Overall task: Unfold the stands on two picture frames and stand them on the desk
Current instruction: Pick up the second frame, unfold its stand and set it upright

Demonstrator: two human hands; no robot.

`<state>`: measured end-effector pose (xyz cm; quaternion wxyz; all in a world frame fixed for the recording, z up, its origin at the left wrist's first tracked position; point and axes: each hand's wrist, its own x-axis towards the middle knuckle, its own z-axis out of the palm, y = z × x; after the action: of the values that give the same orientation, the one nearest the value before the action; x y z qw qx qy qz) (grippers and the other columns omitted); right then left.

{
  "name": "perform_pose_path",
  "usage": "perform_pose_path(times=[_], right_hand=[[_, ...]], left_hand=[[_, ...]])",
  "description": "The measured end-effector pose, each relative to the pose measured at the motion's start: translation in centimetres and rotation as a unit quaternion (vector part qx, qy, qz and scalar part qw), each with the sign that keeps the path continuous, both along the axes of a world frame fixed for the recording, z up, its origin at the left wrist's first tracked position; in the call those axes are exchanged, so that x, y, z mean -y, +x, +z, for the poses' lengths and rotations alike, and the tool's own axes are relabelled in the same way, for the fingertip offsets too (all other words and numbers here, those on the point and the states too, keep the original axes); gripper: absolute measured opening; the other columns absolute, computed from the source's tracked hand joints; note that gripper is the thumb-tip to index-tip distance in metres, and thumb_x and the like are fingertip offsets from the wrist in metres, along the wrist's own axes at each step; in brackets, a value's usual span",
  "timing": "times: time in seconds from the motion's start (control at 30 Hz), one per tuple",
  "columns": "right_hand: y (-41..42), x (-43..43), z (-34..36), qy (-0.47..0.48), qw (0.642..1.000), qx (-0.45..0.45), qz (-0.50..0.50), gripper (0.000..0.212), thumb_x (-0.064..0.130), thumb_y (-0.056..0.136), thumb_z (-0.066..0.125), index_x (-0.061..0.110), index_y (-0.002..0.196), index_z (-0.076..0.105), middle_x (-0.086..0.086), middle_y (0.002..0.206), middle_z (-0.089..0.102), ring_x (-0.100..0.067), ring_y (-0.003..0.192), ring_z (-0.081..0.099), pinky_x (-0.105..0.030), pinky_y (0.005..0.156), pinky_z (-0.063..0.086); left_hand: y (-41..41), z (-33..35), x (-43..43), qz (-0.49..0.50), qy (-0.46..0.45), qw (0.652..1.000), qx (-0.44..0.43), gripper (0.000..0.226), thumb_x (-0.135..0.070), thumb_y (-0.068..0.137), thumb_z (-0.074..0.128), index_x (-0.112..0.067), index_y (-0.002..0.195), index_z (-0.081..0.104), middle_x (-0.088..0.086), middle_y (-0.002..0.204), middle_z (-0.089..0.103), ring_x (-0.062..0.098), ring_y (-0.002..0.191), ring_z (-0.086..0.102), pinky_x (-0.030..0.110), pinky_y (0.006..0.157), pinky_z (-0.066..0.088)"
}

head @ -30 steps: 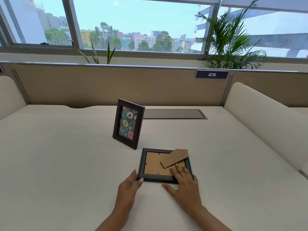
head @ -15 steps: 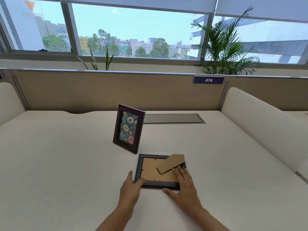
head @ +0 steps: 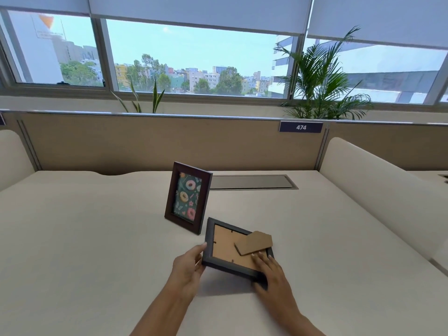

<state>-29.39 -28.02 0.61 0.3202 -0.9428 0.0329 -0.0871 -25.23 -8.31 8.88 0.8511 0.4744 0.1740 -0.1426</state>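
A dark brown picture frame point(head: 188, 197) with a doughnut print stands upright on the white desk point(head: 84, 238), turned slightly left. Just in front of it a black picture frame point(head: 224, 265) is held tilted above the desk, back side up, casting a shadow below. Its brown cardboard stand point(head: 254, 242) sticks up from the backing. My left hand point(head: 188, 267) grips the frame's left edge. My right hand point(head: 272, 272) grips its near right corner, fingers lying on the backing.
A grey cable hatch point(head: 252, 182) is set into the desk behind the frames. A tan partition point(head: 145, 141) with a "474" label point(head: 300, 127) closes the far edge. White padded dividers point(head: 378, 190) flank both sides. Plants stand by the window.
The black frame, which lay flat on the desk, has been lifted and tilted by both hands. The head camera has tipped upward.
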Motion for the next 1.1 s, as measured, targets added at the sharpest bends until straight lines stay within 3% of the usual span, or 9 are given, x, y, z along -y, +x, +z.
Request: perform_pose_path(times=[0.13,0.27,0.33,0.47,0.57,0.77,0.93,1.03,1.1], right_hand=[[-0.1,-0.4,1.0,0.025,0.999,0.034,-0.022,0.058,0.011,0.089,0.053,0.026,0.14,0.03,0.004,0.151,0.028,-0.014,0.139,0.027,-0.028,0.114,0.022],[0.0,-0.1,2.4,0.037,0.993,0.097,-0.059,0.045,0.007,0.089,0.054,0.022,0.131,0.048,0.0,0.139,0.049,-0.019,0.13,0.044,-0.031,0.106,0.036],[0.2,0.1,3.3,0.024,0.989,0.127,-0.075,0.039,0.009,0.089,0.054,0.023,0.126,0.054,0.002,0.129,0.059,-0.02,0.117,0.055,-0.032,0.096,0.044],[1.3,0.1,5.2,0.062,0.978,0.17,-0.105,0.027,0.015,0.091,0.051,0.025,0.116,0.057,0.008,0.098,0.069,-0.016,0.084,0.062,-0.026,0.066,0.046],[2.2,0.2,6.4,0.2,0.96,0.156,-0.12,0.022,0.027,0.093,0.047,0.017,0.111,0.054,0.001,0.098,0.065,-0.022,0.09,0.062,-0.033,0.067,0.053],[2.7,-0.5,7.7,0.508,0.851,0.046,-0.128,0.021,0.03,0.093,0.045,0.018,0.108,0.054,-0.005,0.099,0.067,-0.018,0.092,0.064,-0.03,0.065,0.052],[2.6,-1.2,7.8,0.596,0.792,-0.027,-0.128,0.021,0.031,0.093,0.046,0.016,0.104,0.055,-0.009,0.097,0.067,-0.025,0.089,0.064,-0.037,0.069,0.053],[2.5,-1.6,7.8,0.612,0.781,-0.048,-0.114,0.018,0.031,0.093,0.046,0.017,0.098,0.057,-0.01,0.097,0.067,-0.026,0.088,0.065,-0.037,0.066,0.054],[2.5,-1.8,7.8,0.614,0.78,-0.053,-0.108,0.019,0.03,0.093,0.045,0.016,0.1,0.056,-0.011,0.098,0.067,-0.027,0.088,0.065,-0.037,0.067,0.054]], left_hand=[[0.2,2.2,0.9,-0.014,-0.029,0.999,0.039,0.015,-0.002,0.086,0.052,-0.001,0.075,0.062,0.011,0.067,0.064,0.02,0.074,0.057,0.028,0.069,0.047],[0.2,3.4,1.2,-0.046,-0.011,0.993,0.104,0.012,-0.008,0.089,0.051,-0.002,0.095,0.059,0.011,0.089,0.063,0.02,0.09,0.06,0.033,0.091,0.045],[-0.1,3.4,1.3,-0.063,0.014,0.986,0.151,0.022,-0.01,0.089,0.051,-0.008,0.111,0.055,0.01,0.104,0.064,0.019,0.102,0.06,0.032,0.095,0.043],[-0.5,3.1,1.6,-0.099,0.056,0.974,0.197,0.022,-0.012,0.087,0.054,-0.02,0.107,0.057,0.005,0.116,0.062,0.016,0.111,0.057,0.027,0.094,0.043],[-0.4,2.6,1.7,-0.12,0.114,0.966,0.197,0.026,-0.016,0.089,0.053,-0.02,0.114,0.056,0.003,0.125,0.058,0.014,0.116,0.052,0.027,0.098,0.039],[0.4,1.7,1.4,-0.13,0.234,0.949,0.164,0.039,-0.022,0.093,0.047,-0.02,0.132,0.044,0.005,0.141,0.043,0.02,0.129,0.038,0.035,0.103,0.033],[0.8,0.9,0.9,-0.105,0.247,0.95,0.157,0.045,-0.016,0.09,0.052,-0.016,0.134,0.042,0.007,0.139,0.047,0.023,0.126,0.044,0.034,0.098,0.04],[0.9,0.8,0.6,-0.076,0.237,0.956,0.158,0.041,-0.009,0.087,0.056,-0.01,0.127,0.049,-0.001,0.104,0.065,0.016,0.1,0.058,0.026,0.081,0.049],[1.0,0.7,0.5,-0.062,0.238,0.957,0.154,0.039,-0.007,0.085,0.058,-0.009,0.124,0.053,-0.006,0.09,0.063,0.019,0.098,0.059,0.033,0.085,0.052]])
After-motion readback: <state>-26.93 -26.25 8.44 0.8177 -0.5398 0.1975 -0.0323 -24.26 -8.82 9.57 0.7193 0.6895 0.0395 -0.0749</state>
